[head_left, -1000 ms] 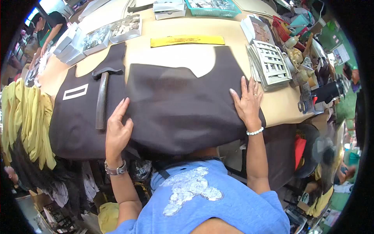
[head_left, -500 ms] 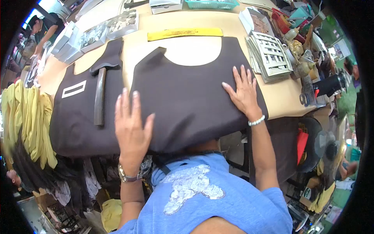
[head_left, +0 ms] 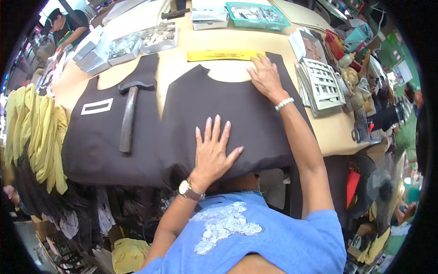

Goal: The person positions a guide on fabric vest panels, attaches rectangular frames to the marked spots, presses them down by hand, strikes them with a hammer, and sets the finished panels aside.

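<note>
Dark fabric (head_left: 237, 105) with a curved neckline lies spread over the table and hangs past its front edge. My left hand (head_left: 213, 153) rests flat on its lower middle with fingers spread. My right hand (head_left: 267, 76) lies near the top of the fabric, beside the neckline, fingers apart and fingertips close to a yellow strip (head_left: 219, 55). On a second dark piece (head_left: 96, 141) at the left sit a hammer (head_left: 129, 116) and a white rectangular frame (head_left: 96, 106).
White boxes of small pieces (head_left: 158, 37) and a teal basket (head_left: 258, 16) stand at the back. Slotted templates (head_left: 321, 84) are stacked at the right, near scissors (head_left: 356, 134). Yellow cloths (head_left: 34, 132) hang at the left. Another person (head_left: 68, 28) is at the far left.
My left hand has moved right onto the middle of the fabric. My right hand has moved up and left toward the neckline. The fabric's upper left part, folded over earlier, now lies flatter.
</note>
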Motion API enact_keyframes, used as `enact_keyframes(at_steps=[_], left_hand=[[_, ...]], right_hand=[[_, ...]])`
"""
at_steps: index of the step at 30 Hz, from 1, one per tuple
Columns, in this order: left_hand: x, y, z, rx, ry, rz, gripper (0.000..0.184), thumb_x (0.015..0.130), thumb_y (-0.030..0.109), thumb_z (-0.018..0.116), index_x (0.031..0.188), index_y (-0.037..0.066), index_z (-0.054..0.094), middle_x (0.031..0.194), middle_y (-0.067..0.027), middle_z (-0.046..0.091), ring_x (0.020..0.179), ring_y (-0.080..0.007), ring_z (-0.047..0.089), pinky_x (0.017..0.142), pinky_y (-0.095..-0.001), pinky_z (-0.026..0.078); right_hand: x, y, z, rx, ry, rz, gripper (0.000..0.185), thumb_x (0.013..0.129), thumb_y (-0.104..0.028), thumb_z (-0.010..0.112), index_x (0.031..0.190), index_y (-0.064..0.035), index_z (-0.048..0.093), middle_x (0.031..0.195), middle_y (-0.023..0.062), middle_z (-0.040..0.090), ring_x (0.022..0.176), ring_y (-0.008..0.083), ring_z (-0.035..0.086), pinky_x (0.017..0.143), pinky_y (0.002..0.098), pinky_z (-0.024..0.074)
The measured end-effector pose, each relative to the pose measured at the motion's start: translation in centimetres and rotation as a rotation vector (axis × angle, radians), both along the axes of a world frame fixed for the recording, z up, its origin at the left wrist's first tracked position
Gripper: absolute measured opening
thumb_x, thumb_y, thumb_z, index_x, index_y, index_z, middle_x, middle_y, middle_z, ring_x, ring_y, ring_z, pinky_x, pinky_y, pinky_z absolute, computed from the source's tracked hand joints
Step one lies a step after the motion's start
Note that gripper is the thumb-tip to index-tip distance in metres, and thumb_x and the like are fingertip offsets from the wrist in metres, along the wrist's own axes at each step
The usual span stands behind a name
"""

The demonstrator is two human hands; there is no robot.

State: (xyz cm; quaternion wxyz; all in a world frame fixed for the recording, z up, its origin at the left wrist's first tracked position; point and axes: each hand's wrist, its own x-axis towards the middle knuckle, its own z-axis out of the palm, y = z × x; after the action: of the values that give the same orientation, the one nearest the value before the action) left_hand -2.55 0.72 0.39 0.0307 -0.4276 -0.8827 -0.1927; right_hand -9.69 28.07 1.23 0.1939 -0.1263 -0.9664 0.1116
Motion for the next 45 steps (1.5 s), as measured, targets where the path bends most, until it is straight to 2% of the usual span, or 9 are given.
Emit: enact_keyframes(at_steps=[8,12,19,21,32,38,41,42,45], left_hand=[[1.9,-0.8,0.2,0.009,-0.050,0.031,0.071,0.085,0.051,0.054,0.137,0.005,0.041,0.143,-0.0235,0.031,0.134,-0.0402,0.025,0.104,-0.0608,0.019],[2.3,-0.7,-0.1,0.033,-0.048,0.031,0.070,0.084,0.051,0.054,0.136,0.005,0.042,0.144,-0.0234,0.031,0.134,-0.0403,0.025,0.104,-0.0612,0.019],[3.8,1.1,-0.5,0.073,-0.071,-0.044,0.070,0.084,0.051,0.053,0.136,0.004,0.042,0.144,-0.0241,0.030,0.134,-0.0411,0.025,0.103,-0.0621,0.020],[4.4,1.8,-0.8,0.103,-0.080,-0.058,0.070,0.085,0.050,0.053,0.136,0.004,0.042,0.144,-0.0242,0.029,0.134,-0.0410,0.025,0.103,-0.0625,0.020],[5.0,-2.9,-0.8,0.036,-0.078,0.072,0.072,0.083,0.049,0.057,0.139,0.008,0.038,0.148,-0.0226,0.023,0.137,-0.0409,0.018,0.104,-0.0621,0.015],[4.1,-0.2,-0.2,0.059,-0.033,0.057,0.070,0.084,0.049,0.056,0.136,0.005,0.040,0.144,-0.0248,0.028,0.133,-0.0430,0.024,0.102,-0.0632,0.018],[3.1,0.9,-0.5,0.086,-0.014,0.037,0.071,0.084,0.050,0.056,0.136,0.005,0.040,0.143,-0.0248,0.028,0.133,-0.0427,0.024,0.103,-0.0628,0.018],[2.9,0.9,-0.5,0.082,-0.017,0.033,0.071,0.084,0.051,0.055,0.136,0.006,0.040,0.143,-0.0245,0.029,0.133,-0.0424,0.024,0.103,-0.0631,0.019],[2.8,0.2,-0.5,0.071,-0.029,0.007,0.072,0.084,0.052,0.054,0.136,0.006,0.040,0.143,-0.0244,0.029,0.133,-0.0428,0.024,0.103,-0.0635,0.019]], right_hand=[[-9.6,0.0,-0.5,-0.013,-0.168,0.091,0.038,0.088,-0.037,0.056,0.114,-0.0090,0.054,0.123,0.0136,0.051,0.114,0.0306,0.047,0.094,0.0558,0.0325],[-9.7,0.1,0.8,-0.098,0.004,0.121,0.028,0.085,-0.031,0.061,0.101,-0.0088,0.055,0.092,0.0124,0.065,0.091,0.0298,0.059,0.083,0.0439,0.0375],[-9.3,-2.8,9.6,-0.083,0.592,0.320,0.020,0.085,-0.021,0.062,0.094,-0.0041,0.060,0.073,0.0144,0.066,0.064,0.0299,0.064,0.062,0.0358,0.0506],[-6.9,-4.0,12.4,-0.167,0.519,0.289,0.019,0.088,-0.018,0.063,0.100,-0.0028,0.061,0.079,0.0108,0.067,0.074,0.0138,0.064,0.065,0.0260,0.0500],[2.0,-6.5,16.2,-0.368,0.571,0.296,0.011,0.085,-0.006,0.061,0.093,0.0013,0.059,0.077,0.0059,0.062,0.072,0.0091,0.057,0.064,0.0231,0.0465],[4.2,-7.7,17.3,-0.391,0.532,0.243,0.012,0.086,-0.007,0.061,0.094,0.0010,0.059,0.076,0.0054,0.063,0.072,0.0089,0.057,0.064,0.0231,0.0470],[4.8,-6.7,16.4,-0.174,0.573,0.315,0.017,0.087,-0.017,0.064,0.096,-0.0023,0.063,0.078,0.0056,0.066,0.074,0.0087,0.062,0.066,0.0235,0.0491],[4.7,-6.4,15.7,-0.196,0.600,0.383,0.022,0.084,-0.024,0.065,0.090,-0.0023,0.064,0.071,0.0132,0.066,0.061,0.0205,0.065,0.057,0.0315,0.0497],[5.7,-6.0,12.6,-0.272,0.306,0.383,0.022,0.082,-0.024,0.066,0.088,-0.0030,0.065,0.074,0.0118,0.066,0.064,0.0217,0.064,0.059,0.0324,0.0492]])
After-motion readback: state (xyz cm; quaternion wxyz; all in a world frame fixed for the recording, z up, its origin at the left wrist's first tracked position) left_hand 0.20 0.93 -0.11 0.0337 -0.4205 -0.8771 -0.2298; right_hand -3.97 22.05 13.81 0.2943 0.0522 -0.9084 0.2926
